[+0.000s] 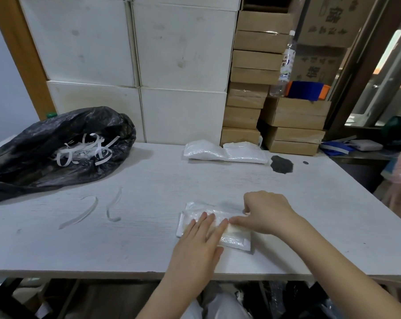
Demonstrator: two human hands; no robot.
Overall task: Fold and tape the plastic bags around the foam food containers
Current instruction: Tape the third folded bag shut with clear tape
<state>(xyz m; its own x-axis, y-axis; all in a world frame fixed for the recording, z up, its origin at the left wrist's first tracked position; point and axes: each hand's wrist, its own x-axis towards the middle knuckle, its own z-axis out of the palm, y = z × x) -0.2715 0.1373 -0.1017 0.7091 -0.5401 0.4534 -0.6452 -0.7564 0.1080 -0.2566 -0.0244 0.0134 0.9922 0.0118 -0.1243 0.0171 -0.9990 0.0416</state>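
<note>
A flat white foam container wrapped in a clear plastic bag (195, 210) lies on the white table (149, 180) near its front edge. My left hand (199, 240) rests flat on top of it, fingers spread and pressing the plastic down. My right hand (264, 212) is at the package's right end, thumb laid along the fold and fingertips pinching the bag's far right edge. Two more bagged packages (225, 151) lie side by side at the back of the table.
A black rubbish bag (56, 148) holding white strips sits at the left. Two loose white strips (98, 210) lie in front of it. White boxes and stacked cardboard boxes (250, 88) line the back. A water bottle (284, 65) stands on the right-hand cartons.
</note>
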